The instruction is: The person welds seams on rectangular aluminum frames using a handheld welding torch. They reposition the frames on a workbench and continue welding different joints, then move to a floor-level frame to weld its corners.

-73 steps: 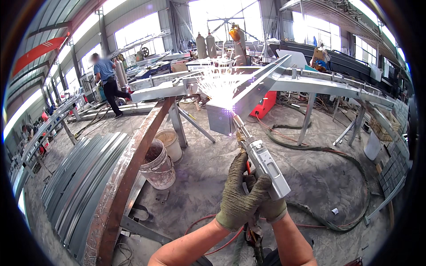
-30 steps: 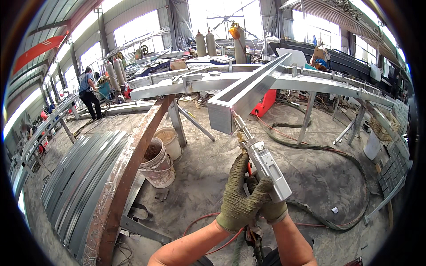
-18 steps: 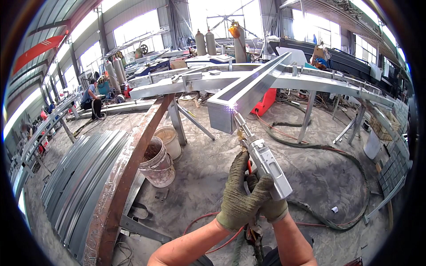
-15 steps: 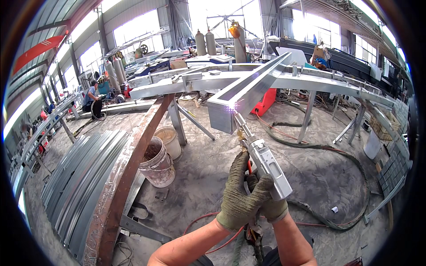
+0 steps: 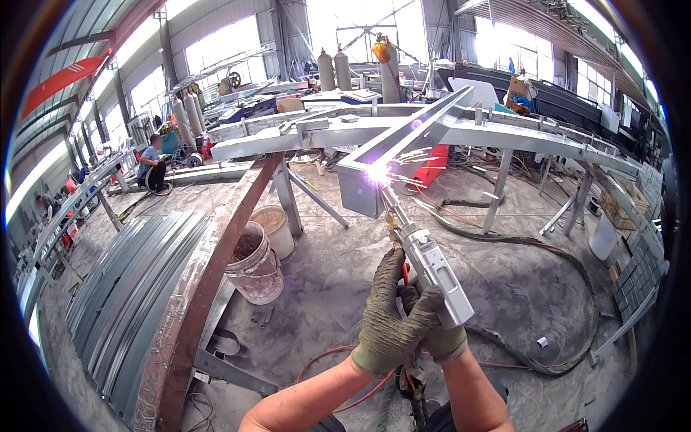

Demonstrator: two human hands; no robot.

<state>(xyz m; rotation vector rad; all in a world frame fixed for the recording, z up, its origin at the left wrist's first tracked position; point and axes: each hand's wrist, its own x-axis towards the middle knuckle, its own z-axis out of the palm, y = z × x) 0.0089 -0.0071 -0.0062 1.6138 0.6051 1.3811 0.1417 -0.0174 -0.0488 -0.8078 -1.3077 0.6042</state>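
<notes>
- At the near end of a silver, square-section metal beam point(image 5: 358, 193): the nozzle of a long, silver-grey metal welding gun point(image 5: 436, 277), under white-violet glare point(image 5: 378, 173) and sparks.
- Left hand point(image 5: 389, 325), olive knit glove, wraps the grip; right hand point(image 5: 445, 341), matching glove, closes on it too, fingers mostly hidden.
- Gun looks stiff, moderately heavy; dark cabling point(image 5: 414, 389) below probably drags. Best held at the grip, well behind the likely hot nozzle.
- Beam looks rigid, smooth, perhaps slick; it crosses a silver metal rail point(image 5: 288, 146).
- Scuffed grey concrete floor point(image 5: 331, 277); thick dark-green hose point(image 5: 520, 240) snaking right; co-worker point(image 5: 152, 164) crouching far left.
</notes>
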